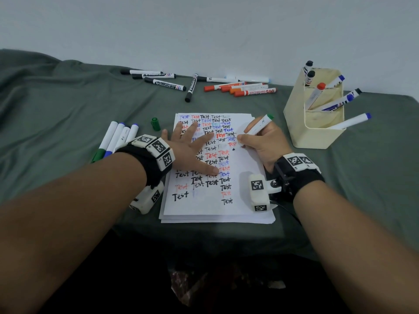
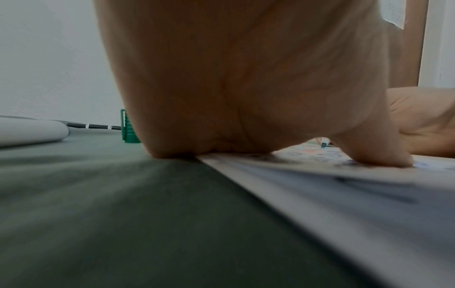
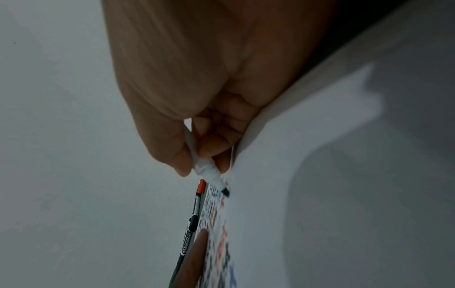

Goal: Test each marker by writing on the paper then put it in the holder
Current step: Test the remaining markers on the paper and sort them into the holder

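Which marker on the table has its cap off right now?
The green marker in the right hand, tip on the paper. Its green cap stands alone left of the sheet; the other markers in view look capped.

One green marker [image 1: 258, 125] sits in the right hand's fingers [image 1: 243, 138]. One green cap [image 1: 155, 123] stands just beyond the left hand's fingertips [image 1: 165, 133]. Four capped markers [image 1: 118, 138] lie left of them. Six markers stand in one holder [image 1: 314, 123] right of the writing fingers.
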Motion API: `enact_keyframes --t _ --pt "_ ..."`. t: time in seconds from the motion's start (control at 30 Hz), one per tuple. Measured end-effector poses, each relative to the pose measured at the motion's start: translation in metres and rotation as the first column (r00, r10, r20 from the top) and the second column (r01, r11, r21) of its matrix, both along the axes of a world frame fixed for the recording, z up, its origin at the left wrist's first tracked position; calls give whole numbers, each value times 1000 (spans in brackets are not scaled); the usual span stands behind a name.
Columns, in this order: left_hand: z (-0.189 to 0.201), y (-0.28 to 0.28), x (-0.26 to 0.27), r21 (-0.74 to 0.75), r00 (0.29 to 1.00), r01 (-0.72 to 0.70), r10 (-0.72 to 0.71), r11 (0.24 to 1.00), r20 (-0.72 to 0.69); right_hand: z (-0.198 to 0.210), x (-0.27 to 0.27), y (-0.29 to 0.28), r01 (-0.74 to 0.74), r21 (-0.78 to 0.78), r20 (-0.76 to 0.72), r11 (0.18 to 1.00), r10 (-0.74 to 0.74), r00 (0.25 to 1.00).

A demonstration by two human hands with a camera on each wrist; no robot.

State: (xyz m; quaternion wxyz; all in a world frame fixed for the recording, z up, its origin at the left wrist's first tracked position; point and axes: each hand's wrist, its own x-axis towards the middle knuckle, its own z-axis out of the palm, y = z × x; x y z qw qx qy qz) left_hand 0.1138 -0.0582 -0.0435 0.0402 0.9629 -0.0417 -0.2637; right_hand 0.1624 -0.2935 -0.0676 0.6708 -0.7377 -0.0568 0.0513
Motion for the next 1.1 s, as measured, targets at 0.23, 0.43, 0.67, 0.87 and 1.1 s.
enact_keyframes --t 0.23,0.43,0.67,0.87,1.1 --pt "-3 1 2 1 1000 0 0 1000 1 1 -1 -2 23 -9 9 1000 -23 1000" --pt "-4 1 2 11 1000 7 -7 1000 14 3 -2 -2 9 -18 23 1000 -9 1000" --pt "-7 2 4 13 1000 4 -4 1000 20 3 -2 -3 19 -14 32 1000 -19 999" --pt "-6 3 3 15 1000 12 -12 1000 19 0 -1 -3 16 1 34 1000 -16 999" --pt "-6 3 3 20 1000 14 -14 1000 13 -5 4 -4 55 212 -24 976 -51 998"
